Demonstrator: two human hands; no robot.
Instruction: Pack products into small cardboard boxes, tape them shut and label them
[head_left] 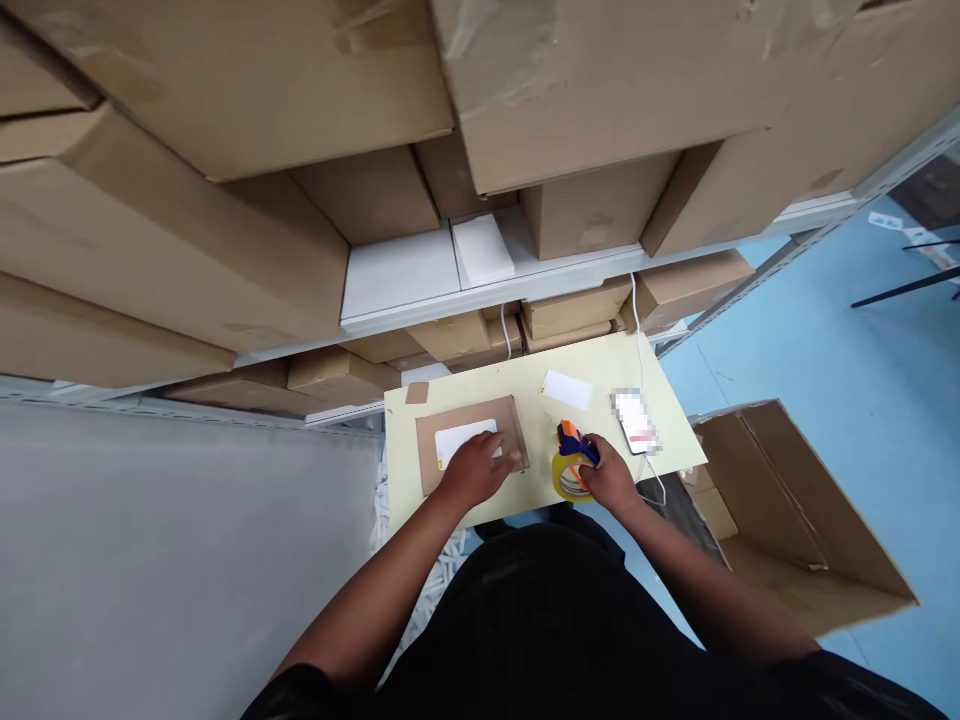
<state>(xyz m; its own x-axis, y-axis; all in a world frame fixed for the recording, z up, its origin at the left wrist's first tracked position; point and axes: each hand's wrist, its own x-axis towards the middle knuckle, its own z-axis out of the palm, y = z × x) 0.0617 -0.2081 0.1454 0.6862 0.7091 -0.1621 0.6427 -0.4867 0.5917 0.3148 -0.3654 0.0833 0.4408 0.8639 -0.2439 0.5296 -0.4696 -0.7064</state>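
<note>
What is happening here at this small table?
A person is at a pale yellow table. The left hand rests on a flat cardboard parcel with a white label, and the right hand grips a tape dispenser beside it. A phone on a white cable lies farther right, and an open carton stands on the floor.

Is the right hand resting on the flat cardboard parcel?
No, the right hand grips the tape dispenser, while the left hand rests on the flat cardboard parcel.

A stockroom or packing area: metal shelves (420,285) stacked with cardboard boxes (225,90), a small tabletop (525,375) in front, an open carton (795,510) on the blue floor (847,350).
</note>
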